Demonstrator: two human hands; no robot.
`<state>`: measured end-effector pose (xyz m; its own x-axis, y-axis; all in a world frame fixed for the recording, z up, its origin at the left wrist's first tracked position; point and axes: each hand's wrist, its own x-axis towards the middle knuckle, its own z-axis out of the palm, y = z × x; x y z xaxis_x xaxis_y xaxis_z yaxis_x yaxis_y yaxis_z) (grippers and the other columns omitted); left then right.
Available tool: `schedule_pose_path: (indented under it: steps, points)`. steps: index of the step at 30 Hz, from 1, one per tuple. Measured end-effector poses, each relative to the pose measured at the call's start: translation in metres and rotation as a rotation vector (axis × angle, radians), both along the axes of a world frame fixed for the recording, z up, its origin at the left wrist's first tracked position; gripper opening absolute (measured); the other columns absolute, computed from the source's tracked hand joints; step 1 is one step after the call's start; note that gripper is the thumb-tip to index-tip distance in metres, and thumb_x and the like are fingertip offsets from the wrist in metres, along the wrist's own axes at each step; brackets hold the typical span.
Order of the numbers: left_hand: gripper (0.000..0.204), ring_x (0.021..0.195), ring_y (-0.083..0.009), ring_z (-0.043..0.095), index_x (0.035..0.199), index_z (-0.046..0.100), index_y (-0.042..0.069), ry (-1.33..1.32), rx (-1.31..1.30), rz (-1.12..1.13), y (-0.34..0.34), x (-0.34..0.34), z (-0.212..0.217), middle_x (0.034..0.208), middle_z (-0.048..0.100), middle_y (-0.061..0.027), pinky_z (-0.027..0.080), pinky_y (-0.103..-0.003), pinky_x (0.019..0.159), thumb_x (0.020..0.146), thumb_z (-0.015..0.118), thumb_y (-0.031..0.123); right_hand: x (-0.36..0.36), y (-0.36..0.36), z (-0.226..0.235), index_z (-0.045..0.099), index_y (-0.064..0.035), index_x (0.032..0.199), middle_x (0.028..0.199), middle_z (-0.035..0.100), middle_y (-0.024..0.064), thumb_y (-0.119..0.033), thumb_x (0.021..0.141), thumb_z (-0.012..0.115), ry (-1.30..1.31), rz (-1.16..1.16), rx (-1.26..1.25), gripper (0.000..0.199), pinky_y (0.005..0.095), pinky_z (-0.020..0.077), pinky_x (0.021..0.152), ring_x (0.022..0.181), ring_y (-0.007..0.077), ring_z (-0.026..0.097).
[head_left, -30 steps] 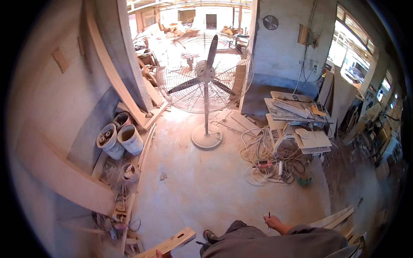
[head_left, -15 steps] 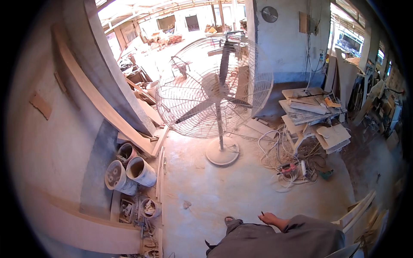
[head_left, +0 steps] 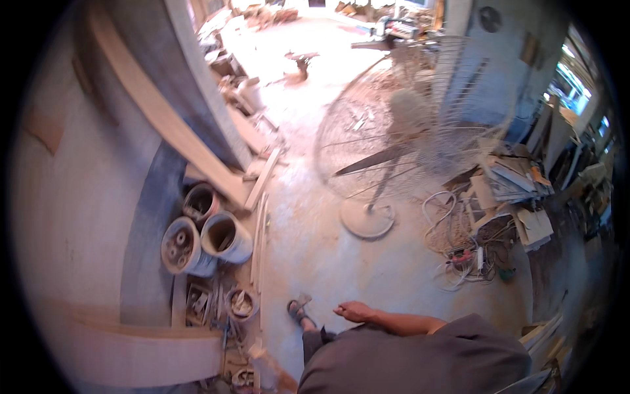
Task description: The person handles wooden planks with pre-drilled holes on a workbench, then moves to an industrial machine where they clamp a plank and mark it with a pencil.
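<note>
Blurred timber at lower edge, right hand mid-frame

Timber piece [head_left: 268, 365]: bottom of frame, left of centre, cut off by the edge. Long axis diagonal, visible end toward upper left. Progress: no finished work readable on it; done versus left can't be judged through the blur. Left hand can't be made out, grip unknown. Right hand [head_left: 354, 311]: lower centre, pointing left, fingers curled closed; anything small inside can't be told. Sandalled foot [head_left: 298, 312] just beside; pedestal fan [head_left: 373, 161] upper right of centre.

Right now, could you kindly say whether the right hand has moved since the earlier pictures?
Yes, the right hand has shifted left in view, relative to the fan base.
</note>
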<state>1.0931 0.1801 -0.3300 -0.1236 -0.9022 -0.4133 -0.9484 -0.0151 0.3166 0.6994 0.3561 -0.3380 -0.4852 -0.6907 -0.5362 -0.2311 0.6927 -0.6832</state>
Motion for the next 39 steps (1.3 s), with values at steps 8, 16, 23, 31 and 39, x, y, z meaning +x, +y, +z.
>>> schedule_pose_path:
  steps: [8,16,23,31,39]
  points:
    - [0.067,0.097,-0.0411,0.068,0.099,0.068,-0.002,-0.134,0.169,-0.38,-0.212,-0.091,-0.013,0.1,0.071,-0.0234,0.054,-0.048,0.085,0.052,0.09,0.039,-0.068,-0.173,0.043,0.066,-0.0021,0.112,0.106,0.067,0.0248,-0.049,0.099,0.044,-0.052,0.066,0.12,0.053,0.0481,0.0469,0.09,0.102,0.043,0.062]
    - [0.062,0.098,-0.0404,0.068,0.107,0.066,0.006,0.004,0.079,-0.609,-0.398,-0.319,0.069,0.103,0.071,-0.0228,0.054,-0.048,0.085,0.055,0.085,0.033,-0.223,-0.313,0.026,0.067,0.0022,0.103,0.085,0.071,0.0128,-0.055,0.097,0.044,-0.572,-0.767,-0.403,0.063,0.0308,0.047,0.058,0.071,0.0207,0.069]
    - [0.068,0.095,-0.0418,0.067,0.108,0.064,0.003,0.05,-0.077,-0.645,-0.481,-0.446,0.049,0.099,0.071,-0.0214,0.054,-0.049,0.085,0.054,0.088,0.035,-0.421,-0.403,0.019,0.063,-0.0032,0.101,0.07,0.065,0.0109,-0.063,0.102,0.023,-0.978,-1.135,-0.795,0.072,0.0353,0.0434,0.049,0.05,0.0221,0.054]
    - [0.065,0.093,-0.0372,0.069,0.103,0.07,0.004,-0.227,0.172,-0.564,-0.519,-0.531,0.03,0.1,0.072,-0.0189,0.054,-0.046,0.083,0.05,0.091,0.036,-0.566,-0.476,0.018,0.063,-0.0056,0.096,0.065,0.064,0.0074,-0.051,0.104,0.036,-0.984,-1.239,-0.707,0.053,0.0373,0.0446,0.05,0.053,0.023,0.057]
    - [0.063,0.095,-0.034,0.07,0.1,0.072,0.004,-0.207,0.186,-0.649,-0.547,-0.771,-0.012,0.1,0.072,-0.019,0.054,-0.044,0.085,0.05,0.091,0.038,-0.711,-0.386,-0.004,0.055,-0.007,0.093,0.06,0.05,0.0042,-0.043,0.102,0.04,-0.935,-1.572,-0.866,0.04,0.0327,0.0367,0.046,0.05,0.0175,0.047]
